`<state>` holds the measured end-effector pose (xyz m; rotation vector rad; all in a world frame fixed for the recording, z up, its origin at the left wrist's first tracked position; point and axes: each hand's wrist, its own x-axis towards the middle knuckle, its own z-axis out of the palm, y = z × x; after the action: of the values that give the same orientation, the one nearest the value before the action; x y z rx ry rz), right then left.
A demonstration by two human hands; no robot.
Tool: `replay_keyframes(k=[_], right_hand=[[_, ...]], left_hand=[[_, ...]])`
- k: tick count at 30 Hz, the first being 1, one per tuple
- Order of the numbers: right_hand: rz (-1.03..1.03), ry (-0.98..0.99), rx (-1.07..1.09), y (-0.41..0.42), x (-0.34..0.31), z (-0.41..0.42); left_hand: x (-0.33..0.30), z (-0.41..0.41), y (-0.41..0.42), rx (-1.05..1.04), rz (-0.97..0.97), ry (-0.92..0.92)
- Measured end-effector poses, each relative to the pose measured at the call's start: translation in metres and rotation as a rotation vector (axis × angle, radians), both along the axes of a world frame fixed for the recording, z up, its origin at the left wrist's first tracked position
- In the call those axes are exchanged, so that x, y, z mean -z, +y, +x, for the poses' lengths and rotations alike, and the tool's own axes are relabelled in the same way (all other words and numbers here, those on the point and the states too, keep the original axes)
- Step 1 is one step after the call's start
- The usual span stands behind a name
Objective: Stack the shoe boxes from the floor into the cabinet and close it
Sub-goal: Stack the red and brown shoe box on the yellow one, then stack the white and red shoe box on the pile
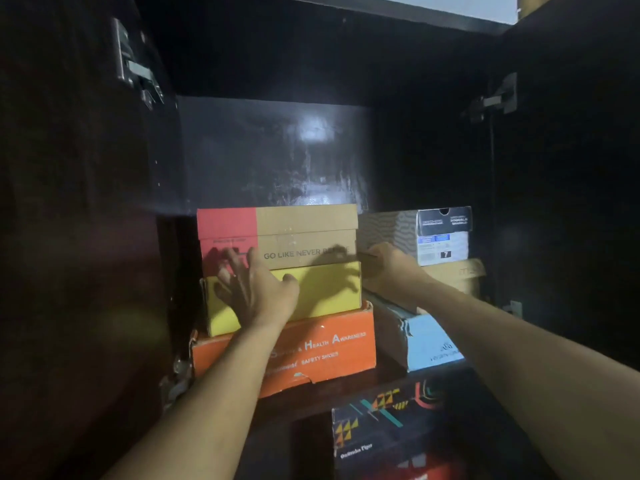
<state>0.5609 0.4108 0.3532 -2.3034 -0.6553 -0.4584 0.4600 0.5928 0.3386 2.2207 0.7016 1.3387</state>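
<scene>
Inside the dark cabinet (277, 150) a left stack holds a red-and-tan box (304, 230) on a yellow box (325, 289) on an orange safety-shoes box (329, 351). My left hand (252, 285) lies flat with fingers spread against the fronts of the yellow and red-and-tan boxes. My right hand (388, 263) reaches into the gap at the right end of that stack, its fingers curled and partly hidden. A right stack has a grey-and-black box (415, 230) over a tan box (460, 275) and a light blue box (433, 341).
Both cabinet doors stand open, with hinges at the upper left (138, 71) and upper right (498, 97). A black patterned shoe box (384, 424) sits below the shelf edge, lower in view. Free space remains above both stacks.
</scene>
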Motion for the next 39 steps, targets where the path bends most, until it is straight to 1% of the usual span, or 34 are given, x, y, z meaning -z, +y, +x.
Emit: replay_keyframes(k=[2,4,6,8,10,14,16,21,26,28,34,36,39], right_hand=[[-0.032,-0.009,0.033,-0.032,-0.003,-0.02],[-0.036,0.03,0.076,-0.069,-0.005,-0.042],[-0.024,0.095,0.109,-0.11,-0.003,-0.064],[-0.056,0.143,0.149,-0.153,0.003,-0.089],[-0.108,0.195,0.204,-0.198,0.011,-0.118],[-0.204,0.364,0.365,-0.287,0.035,-0.173],[-0.25,0.435,0.457,-0.326,0.05,-0.198],[-0.293,0.641,0.63,-0.407,0.097,-0.251],[-0.208,0.79,0.781,-0.474,0.161,-0.264],[-0.219,0.863,0.806,-0.5,0.195,-0.264],[-0.308,0.97,0.877,-0.565,0.31,-0.266],[-0.339,1.019,0.885,-0.582,0.339,-0.267],[-0.419,1.02,0.878,-0.6,0.373,-0.268]], left_hand=[[-0.004,-0.008,-0.028,0.147,-0.01,0.046],[-0.006,-0.016,-0.057,0.337,-0.029,0.156],[-0.004,-0.023,-0.089,0.548,-0.001,0.342],[0.004,-0.029,-0.124,0.723,0.043,0.551],[0.015,-0.038,-0.163,0.841,0.095,0.732],[0.047,-0.056,-0.247,1.052,0.176,0.922],[0.067,-0.06,-0.286,1.126,0.208,0.973],[0.124,-0.072,-0.376,1.32,0.269,1.083],[0.184,-0.076,-0.455,1.441,0.35,1.192],[0.212,-0.071,-0.482,1.471,0.328,1.214],[0.298,-0.057,-0.554,1.527,0.306,1.245],[0.323,-0.05,-0.576,1.544,0.272,1.251],[0.356,-0.038,-0.605,1.558,0.178,1.254]])
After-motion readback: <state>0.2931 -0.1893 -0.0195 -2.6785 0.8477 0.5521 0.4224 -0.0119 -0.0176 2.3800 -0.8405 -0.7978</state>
